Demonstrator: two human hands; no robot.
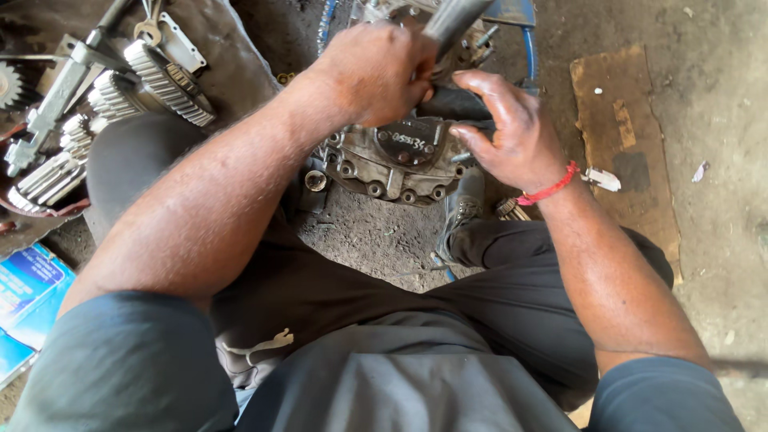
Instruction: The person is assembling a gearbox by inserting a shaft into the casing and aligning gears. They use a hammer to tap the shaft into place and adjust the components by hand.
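Observation:
A greasy grey metal gear housing [392,168] with bolt holes around its flange sits on the dirt floor between my legs. My left hand [372,72] is closed around a shiny metal bar [452,20] that rises from the housing toward the top of the view. My right hand [512,128], with a red thread on its wrist, grips a dark cylindrical part [456,104] on top of the housing, fingers curled around its end.
Several toothed gear shafts [160,80] and metal rods lie on a dark cloth at upper left. A blue packet [28,304] lies at the left edge. A piece of cardboard [628,144] lies on the dirt at right, a blue hose [528,48] behind the housing.

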